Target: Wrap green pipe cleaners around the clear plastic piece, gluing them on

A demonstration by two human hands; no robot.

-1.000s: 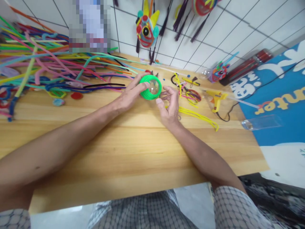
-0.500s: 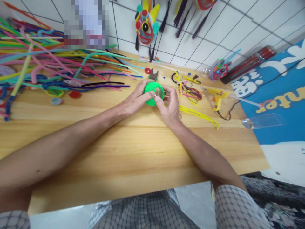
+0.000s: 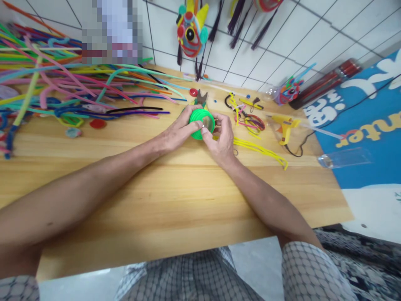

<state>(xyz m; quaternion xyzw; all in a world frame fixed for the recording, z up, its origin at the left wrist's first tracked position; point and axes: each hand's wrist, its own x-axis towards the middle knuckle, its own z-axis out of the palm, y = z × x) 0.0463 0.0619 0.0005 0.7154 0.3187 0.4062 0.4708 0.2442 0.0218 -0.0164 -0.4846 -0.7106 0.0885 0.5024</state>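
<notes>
Head view, only one: left hand [image 3: 173, 131] has a bright green, round coiled piece with a see-through centre [image 3: 197, 115], thumb laid over the near face, fingers curled round the far side. Right hand [image 3: 224, 140] grips the opposite side, thumb tip pressed near the other thumb, fingers bent behind; exact fingertip contact there hidden. Green piece sits between both hands, over the far half of the pale wooden table [image 3: 156, 188]; can't tell if it touches the wood. Two-sided hold probably stops it turning or slipping, and thumbs on the near face likely allow small pushes. Metal-jawed pliers [image 3: 202, 98] lie just beyond the piece, partly hidden, beside a small red disc [image 3: 193, 92]; likely there for easy reach. Long yellow fuzzy stems [image 3: 263, 149] lie right of right hand, yellow glue gun [image 3: 285, 126] farther right, cord trailing off, presumably parked off to the side so the middle has room. Big multicoloured pile of fuzzy stems [image 3: 56, 83] at far left, probably loose so colours are easy to pick.
</notes>
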